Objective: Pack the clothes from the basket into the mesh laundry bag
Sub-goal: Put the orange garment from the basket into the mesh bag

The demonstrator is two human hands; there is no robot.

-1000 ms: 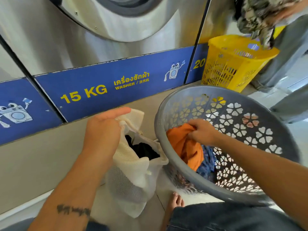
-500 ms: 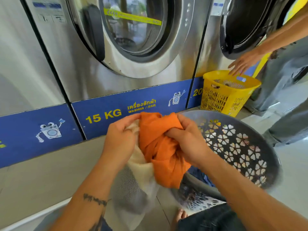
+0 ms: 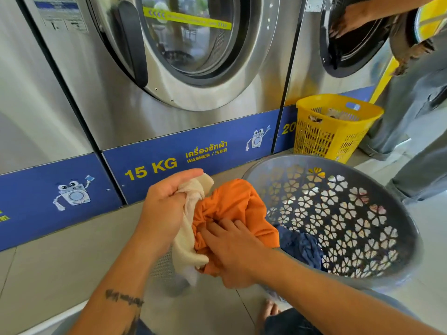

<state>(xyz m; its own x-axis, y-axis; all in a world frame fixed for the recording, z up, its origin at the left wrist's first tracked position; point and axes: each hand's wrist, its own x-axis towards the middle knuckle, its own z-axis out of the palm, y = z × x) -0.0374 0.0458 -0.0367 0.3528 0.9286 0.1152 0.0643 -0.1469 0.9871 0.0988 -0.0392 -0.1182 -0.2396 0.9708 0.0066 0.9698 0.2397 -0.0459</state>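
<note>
1. Pale floor tiles (image 3: 60, 257) are seen throughout, running up to a row of steel washers along the far side.
2. Nearest the camera, a bare foot (image 3: 267, 313) is seen on the tiles, between the two forearms.
3. The mesh laundry bag (image 3: 186, 240), cream-coloured, is gripped at its rim by the left hand (image 3: 162, 211); the fingers are curled round the bunched fabric and the thumb is laid out straight along the top.
4. The orange garment (image 3: 232, 204) is bunched at the mouth of the bag, partly inside it. The right hand (image 3: 232, 250) is pressed down onto it, fingers fairly straight with the tips sunk into the folds; a closed grasp is not shown.
5. The grey basket (image 3: 387, 240), with flower-shaped cut-outs, is tilted toward the camera just right of the bag. A blue garment (image 3: 302, 246) is left inside, against the near wall.
6. Further back, a yellow basket (image 3: 336, 126) with some laundry in it is set against the washer base.
7. The washer (image 3: 193, 44) marked "15 KG" is closed. At the next machine, another person's hand (image 3: 348, 19) is reached into the open drum.
</note>
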